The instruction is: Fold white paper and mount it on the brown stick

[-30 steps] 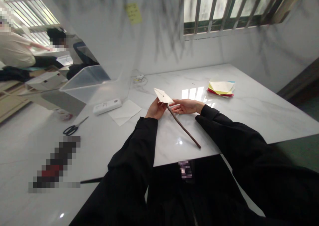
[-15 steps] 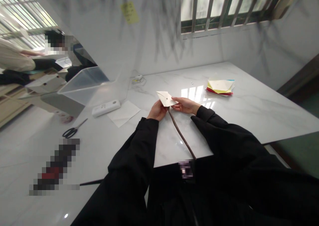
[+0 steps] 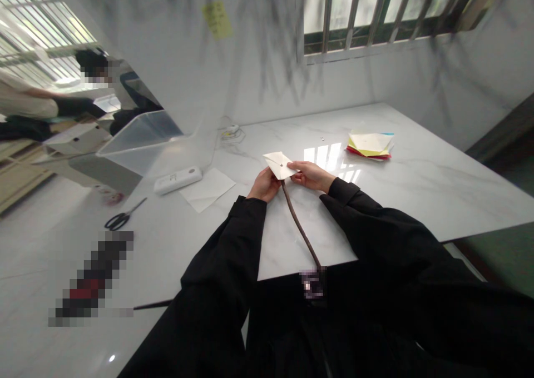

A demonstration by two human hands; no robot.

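A small white paper pinwheel with a dark dot at its centre is held up over the table in front of me. A thin, slightly bent brown stick runs from its lower edge down toward my lap. My left hand is closed around the lower left of the paper, by the stick's upper end; its fingers are partly hidden behind. On the other side, my right hand pinches the right corner of the pinwheel between thumb and fingers.
On the marble-look table lie a stack of folded coloured papers, a white sheet, a white oblong device and black-handled scissors. A clear plastic bin stands left. Other people sit at the far left.
The pinwheel has tilted slightly and moved a touch to the right. The stick's lower end has swung left. Both hands keep their hold.
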